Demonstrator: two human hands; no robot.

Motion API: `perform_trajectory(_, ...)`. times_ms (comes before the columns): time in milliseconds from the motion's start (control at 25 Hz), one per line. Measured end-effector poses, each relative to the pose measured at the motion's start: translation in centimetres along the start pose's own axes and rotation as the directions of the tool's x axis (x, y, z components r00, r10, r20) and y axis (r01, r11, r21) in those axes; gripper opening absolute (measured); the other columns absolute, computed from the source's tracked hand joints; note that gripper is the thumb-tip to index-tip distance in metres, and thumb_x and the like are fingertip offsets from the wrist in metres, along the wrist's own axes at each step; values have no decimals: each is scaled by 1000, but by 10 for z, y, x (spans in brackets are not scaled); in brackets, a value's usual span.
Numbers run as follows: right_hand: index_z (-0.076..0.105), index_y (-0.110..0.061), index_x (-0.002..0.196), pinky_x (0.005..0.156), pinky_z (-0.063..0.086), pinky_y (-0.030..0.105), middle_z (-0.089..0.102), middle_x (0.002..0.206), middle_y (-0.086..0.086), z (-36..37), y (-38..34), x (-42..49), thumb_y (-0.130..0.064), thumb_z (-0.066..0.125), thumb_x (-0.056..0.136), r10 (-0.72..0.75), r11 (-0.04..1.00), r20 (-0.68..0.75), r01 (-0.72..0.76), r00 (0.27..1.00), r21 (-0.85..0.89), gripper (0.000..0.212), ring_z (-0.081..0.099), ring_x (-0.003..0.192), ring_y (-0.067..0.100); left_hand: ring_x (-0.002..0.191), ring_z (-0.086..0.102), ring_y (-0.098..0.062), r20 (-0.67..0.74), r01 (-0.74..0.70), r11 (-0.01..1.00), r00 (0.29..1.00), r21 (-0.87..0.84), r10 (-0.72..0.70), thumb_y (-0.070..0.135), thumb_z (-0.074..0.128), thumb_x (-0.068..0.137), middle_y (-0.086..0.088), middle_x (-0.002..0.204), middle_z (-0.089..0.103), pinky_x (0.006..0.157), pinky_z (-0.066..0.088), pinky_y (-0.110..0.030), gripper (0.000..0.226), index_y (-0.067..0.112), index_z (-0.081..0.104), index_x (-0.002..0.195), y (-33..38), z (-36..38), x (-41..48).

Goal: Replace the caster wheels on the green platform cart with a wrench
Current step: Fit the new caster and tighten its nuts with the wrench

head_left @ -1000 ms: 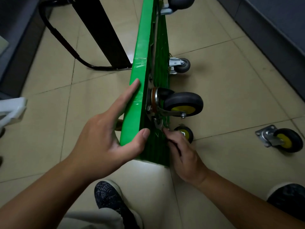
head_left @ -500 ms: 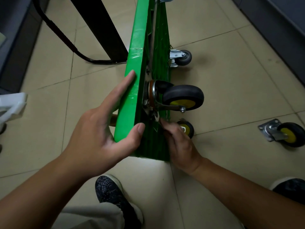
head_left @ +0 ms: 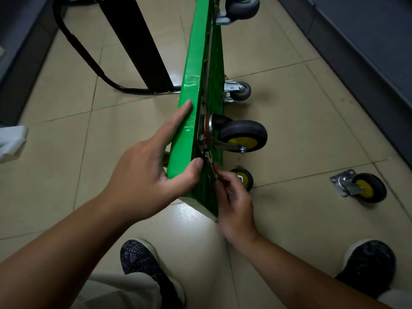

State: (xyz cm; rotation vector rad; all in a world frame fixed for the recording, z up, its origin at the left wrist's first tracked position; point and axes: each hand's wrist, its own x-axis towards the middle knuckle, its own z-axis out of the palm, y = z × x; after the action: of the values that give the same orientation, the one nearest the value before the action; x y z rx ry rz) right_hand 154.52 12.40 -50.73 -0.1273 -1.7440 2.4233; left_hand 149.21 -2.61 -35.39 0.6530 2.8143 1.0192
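Cart: green platform cart is standing on its side on the tiled floor, wheels pointing right.
Left hand: left hand is clamping the cart's near top edge, thumb hooking over the underside.
Right hand: right hand is pinching the wrench, which is sitting at the base plate of the mounted yellow-hub caster.
Loose casters: one caster is lying on the floor well to the right; a second caster is showing just behind the right hand.

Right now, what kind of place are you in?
Probably an indoor workroom or corridor, though I can't be sure: a tiled floor, a cart tipped on its edge, and a spare caster lying loose on the tiles.
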Motion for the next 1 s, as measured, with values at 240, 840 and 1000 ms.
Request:
perform_trajectory(240,63,-24,121,87,55,28,73,117,8,14,-9,-1,-11,49,104,120,990,-25,-118,992,83,25,68,114,24,91,70,-36,-3,20,999,1000,-27,-21,65,51,80,-11,120,68,71,62,-47,81,59,15,153,-3,-1,-1)
perform_trajectory(840,61,-22,111,74,52,20,72,93,-6,-34,22,-7,-14,57,101,167,938,-126,-197,978,-284,13,70,90,11,87,72,-23,6,-13,1000,1000,7,13,69,47,82,10,131,59,65,62,-43,83,54,14,156,-3,0,-2)
perform_trajectory(1000,59,-14,97,74,51,37,68,87,7,-111,91,-12,-9,62,95,342,650,-386,-512,857,-561,6,66,85,31,84,73,-22,-9,-14,1000,1000,4,14,69,47,82,5,130,62,67,62,-41,83,53,14,156,-5,1,-1)
